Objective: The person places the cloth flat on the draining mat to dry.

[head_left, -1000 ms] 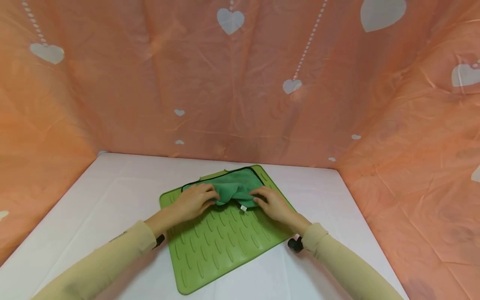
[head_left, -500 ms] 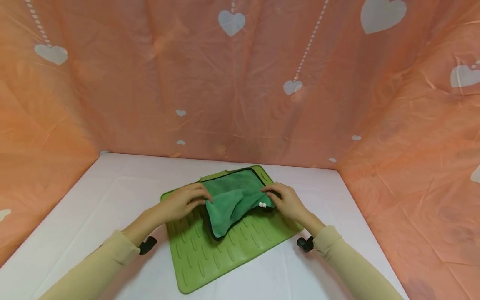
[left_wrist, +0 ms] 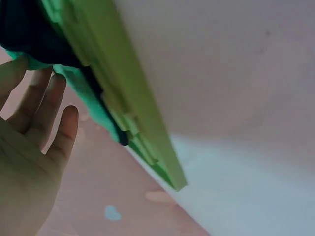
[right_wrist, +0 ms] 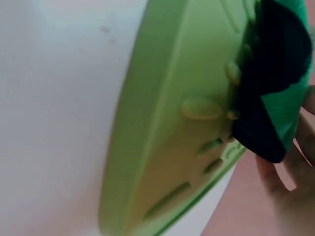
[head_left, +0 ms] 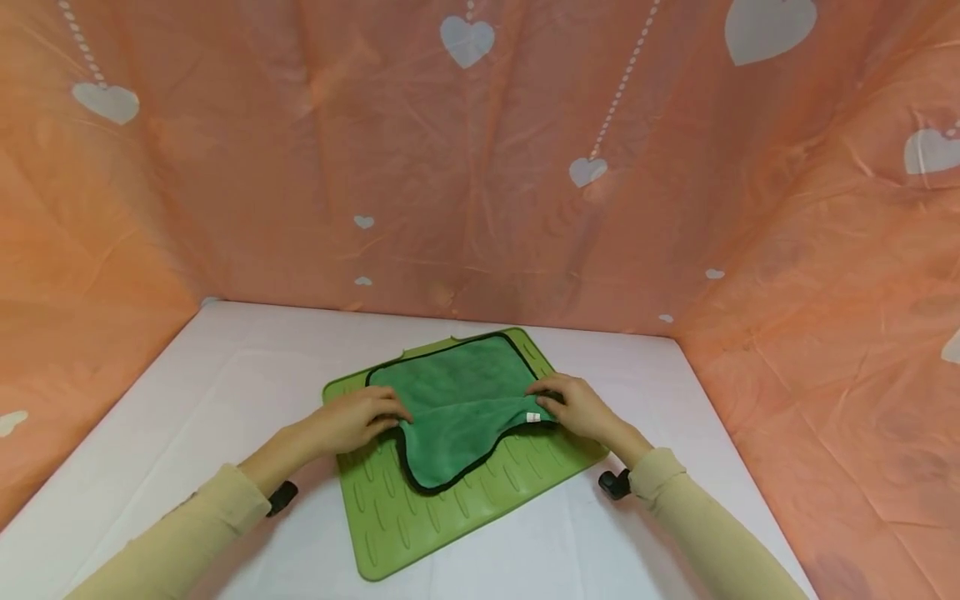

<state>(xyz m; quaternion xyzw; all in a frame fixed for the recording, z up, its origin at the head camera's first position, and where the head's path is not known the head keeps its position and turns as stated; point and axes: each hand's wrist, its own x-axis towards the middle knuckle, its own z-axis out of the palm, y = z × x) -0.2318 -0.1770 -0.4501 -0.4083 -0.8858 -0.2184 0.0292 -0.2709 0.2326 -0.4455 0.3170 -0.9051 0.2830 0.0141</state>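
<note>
A green cloth (head_left: 457,371) with black edging lies over a lime-green ridged mat (head_left: 401,533). Its far part is spread flat, while the near part lifts in a fold between the hands and droops toward the front. My left hand (head_left: 348,422) pinches the cloth at its left side, thumb and fingertips at the fabric in the left wrist view. On the other side, next to a small white tag (head_left: 533,417), my right hand (head_left: 581,408) pinches the right edge. The right wrist view shows the black border (right_wrist: 256,132) hanging close over the mat's ridges.
The mat sits at an angle on a white-covered table (head_left: 247,375). Orange sheeting (head_left: 480,208) with pale hearts stands behind and at both sides. A small black device (head_left: 282,498) is under the left wrist and a similar one (head_left: 615,484) under the right.
The cloth was bunched between my hands and is now opened out wider, its near part spread toward the front. My left hand has moved left and my right hand right.
</note>
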